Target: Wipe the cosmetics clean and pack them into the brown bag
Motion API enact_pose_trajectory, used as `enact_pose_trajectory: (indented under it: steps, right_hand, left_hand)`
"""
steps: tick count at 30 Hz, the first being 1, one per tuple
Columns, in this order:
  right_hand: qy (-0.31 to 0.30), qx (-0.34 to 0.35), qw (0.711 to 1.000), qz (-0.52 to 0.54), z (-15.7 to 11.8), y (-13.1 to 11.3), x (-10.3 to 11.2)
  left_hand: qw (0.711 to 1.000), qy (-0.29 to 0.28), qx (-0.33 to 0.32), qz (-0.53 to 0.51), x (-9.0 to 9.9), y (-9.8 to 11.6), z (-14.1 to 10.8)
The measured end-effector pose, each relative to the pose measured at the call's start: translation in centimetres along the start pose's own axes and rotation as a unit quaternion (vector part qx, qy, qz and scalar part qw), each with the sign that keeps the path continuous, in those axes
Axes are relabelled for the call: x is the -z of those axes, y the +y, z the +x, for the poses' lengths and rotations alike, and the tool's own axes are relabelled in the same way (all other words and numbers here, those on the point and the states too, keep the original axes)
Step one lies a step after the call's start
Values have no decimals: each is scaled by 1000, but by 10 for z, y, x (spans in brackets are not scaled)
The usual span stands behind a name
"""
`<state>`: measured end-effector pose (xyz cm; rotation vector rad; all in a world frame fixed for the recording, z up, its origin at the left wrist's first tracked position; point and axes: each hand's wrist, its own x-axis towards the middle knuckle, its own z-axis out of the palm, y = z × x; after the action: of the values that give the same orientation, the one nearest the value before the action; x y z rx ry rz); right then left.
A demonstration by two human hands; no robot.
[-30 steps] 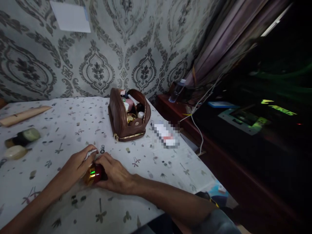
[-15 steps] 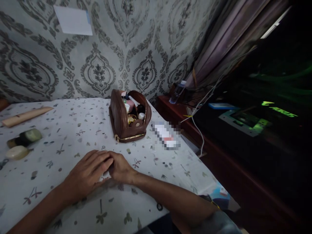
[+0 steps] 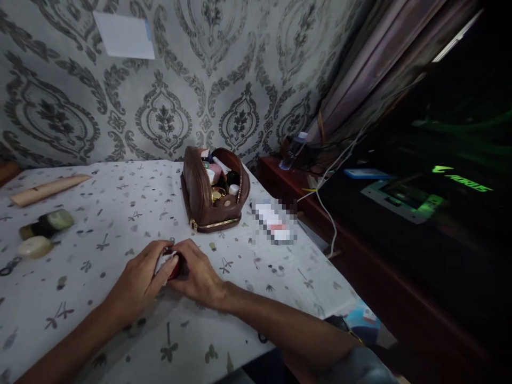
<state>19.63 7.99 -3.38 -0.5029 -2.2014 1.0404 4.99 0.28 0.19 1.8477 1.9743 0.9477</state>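
Note:
Above the tablecloth, my left hand [image 3: 140,274] and my right hand [image 3: 198,274] meet, fingers closed round a small dark red round object [image 3: 175,268]. Its kind is mostly hidden by the fingers. Against it, under my left thumb, shows a crumpled white piece [image 3: 162,260], like tissue or cloth. Beyond my hands stands a brown cosmetic bag [image 3: 212,213], unzipped at the top, with several small bottles and jars inside.
On the left of the patterned tablecloth [image 3: 132,202] lie a wooden piece [image 3: 50,189], a dark bottle with a greenish end [image 3: 48,223] and a pale round item [image 3: 36,247]. To the right are a blurred-out item [image 3: 274,221], a white cable [image 3: 326,213] and a plastic bottle [image 3: 294,152].
My left hand's fingers have drawn back from over my right hand. The dark red object and the white piece now show between the hands. The bag has stayed in place.

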Motion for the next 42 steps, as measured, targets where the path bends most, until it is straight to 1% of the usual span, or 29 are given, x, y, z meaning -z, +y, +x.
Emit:
enact_pose_trajectory:
  steps: [2,4,5,6,9,11,13,14,15,16,18,22,27,30,33,36,39,42]
  right_hand:
    - [-23,22,999,2,-1,-1,2]
    - [-39,52,998,8,-2,0,3]
    - [-42,65,997,10,-3,1,3]
    - [-41,74,996,12,-4,2,2]
    - [-14,83,996,16,-5,6,0]
    - [16,78,997,17,-5,9,-2]
    - [32,61,998,6,-3,12,-3]
    - [45,43,998,1,-2,13,-3]
    - [45,26,999,-1,-1,15,-3]
    - [38,13,999,0,1,15,-3]
    - [32,-6,999,5,3,16,-4]
    - [46,-13,998,27,4,17,-7]
    - [35,-23,998,46,3,16,-9]
    - [24,-57,995,84,3,13,-11]
    - [22,-84,990,112,3,8,-11]
    - [8,-97,989,108,5,5,-9]
    - [-9,-80,994,79,6,6,-6]
    - [-2,-38,997,61,8,8,-5]
  left_hand:
    - [996,-41,57,-62,5,2,2]
    - [981,-90,112,-129,9,-1,5]
    - [972,-105,133,-160,10,-3,7]
    - [964,-109,148,-190,10,-5,8]
    - [942,-87,172,-275,7,-11,10]
    - [918,-91,196,-332,4,-12,12]
    - [894,-86,221,-379,2,-12,15]
    - [885,-70,228,-400,1,-12,16]
    - [880,-50,236,-410,1,-12,17]
    - [881,-27,233,-410,1,-12,17]
    - [893,-3,215,-396,1,-11,15]
    - [922,0,178,-344,0,-9,7]
    - [949,42,147,-277,2,-6,5]
    - [962,46,137,-229,4,-4,5]
    - [970,29,130,-202,5,-5,7]
    - [984,25,90,-150,8,-12,12]
    - [994,51,53,-75,15,-22,17]
    - [992,107,36,-54,25,-26,18]
